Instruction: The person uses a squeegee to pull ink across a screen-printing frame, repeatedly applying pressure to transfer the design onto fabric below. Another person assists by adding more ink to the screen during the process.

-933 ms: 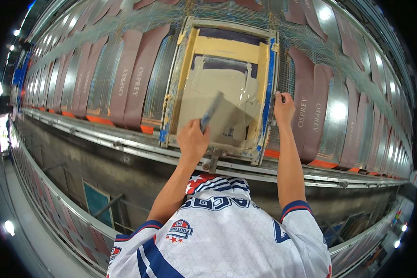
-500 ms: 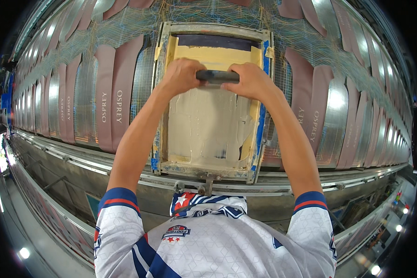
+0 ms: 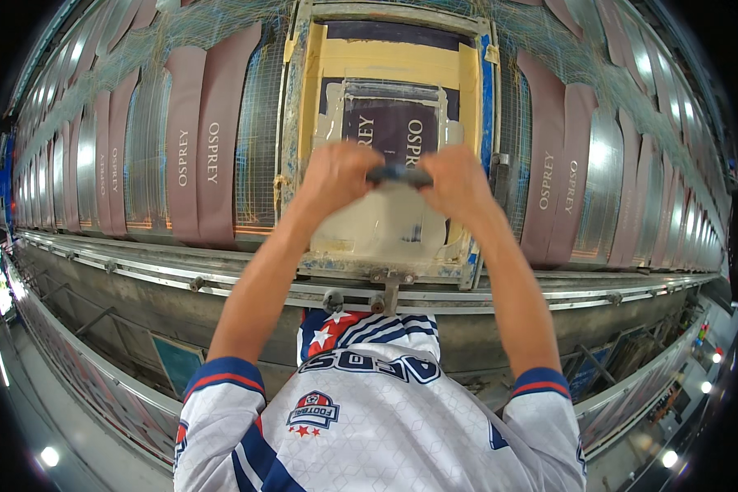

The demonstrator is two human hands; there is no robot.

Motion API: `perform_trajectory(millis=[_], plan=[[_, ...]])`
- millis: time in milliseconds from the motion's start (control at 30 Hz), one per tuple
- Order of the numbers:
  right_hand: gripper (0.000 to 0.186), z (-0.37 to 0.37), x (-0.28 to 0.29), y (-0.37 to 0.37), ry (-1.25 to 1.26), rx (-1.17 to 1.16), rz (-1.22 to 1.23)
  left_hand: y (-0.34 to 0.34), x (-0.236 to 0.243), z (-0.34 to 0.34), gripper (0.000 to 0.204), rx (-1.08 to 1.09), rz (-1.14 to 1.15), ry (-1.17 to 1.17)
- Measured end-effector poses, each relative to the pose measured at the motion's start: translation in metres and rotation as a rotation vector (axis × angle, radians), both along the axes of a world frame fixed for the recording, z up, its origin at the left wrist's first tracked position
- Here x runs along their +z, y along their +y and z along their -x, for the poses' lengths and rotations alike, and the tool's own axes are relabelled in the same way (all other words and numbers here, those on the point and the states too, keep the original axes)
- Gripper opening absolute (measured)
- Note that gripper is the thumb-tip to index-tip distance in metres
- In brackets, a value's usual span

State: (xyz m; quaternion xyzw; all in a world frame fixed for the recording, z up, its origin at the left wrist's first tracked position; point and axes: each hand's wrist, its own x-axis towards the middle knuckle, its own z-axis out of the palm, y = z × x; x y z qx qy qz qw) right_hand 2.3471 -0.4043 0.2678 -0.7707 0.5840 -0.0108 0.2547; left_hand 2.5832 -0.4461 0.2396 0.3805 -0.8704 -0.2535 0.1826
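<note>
Both my hands are closed on the dark handle of a squeegee (image 3: 398, 175): my left hand (image 3: 340, 174) round its left end, my right hand (image 3: 457, 179) round its right end. The squeegee is over a screen-printing frame (image 3: 474, 98) edged with blue and yellow tape. Beyond it, the dark stencil area (image 3: 398, 111) with its lettering shows through the wiped mesh. Between the squeegee and the near rim lies a smooth layer of greyish-beige ink (image 3: 369, 225). The squeegee's blade is hidden by my hands and the handle.
Mauve fabric pieces (image 3: 228, 139) with pale lettering lie in rows on both sides, along a shiny, thread-covered table (image 3: 258, 156). A metal rail (image 3: 180, 264) runs along the near edge, with a clamp bracket (image 3: 390, 287) at the frame. Another rail curves at lower left.
My hands have drawn the squeegee toward me, from the frame's far part to nearer its middle. Ink covering the far area is wiped away, exposing dark stencil. The whole view has shifted slightly.
</note>
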Motion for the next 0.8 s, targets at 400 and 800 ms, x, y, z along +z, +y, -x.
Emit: perform_trajectory(millis=[400, 800], plan=[[0.021, -0.001, 0.022, 0.003, -0.001, 0.011, 0.055, -0.007, 0.026, -0.002, 0.019, -0.049, 0.004, -0.066], [0.023, 0.037, 0.005, -0.142, -0.057, -0.136, -0.117, -0.149, 0.015, 0.042, 0.023, 0.003, 0.014, -0.154]])
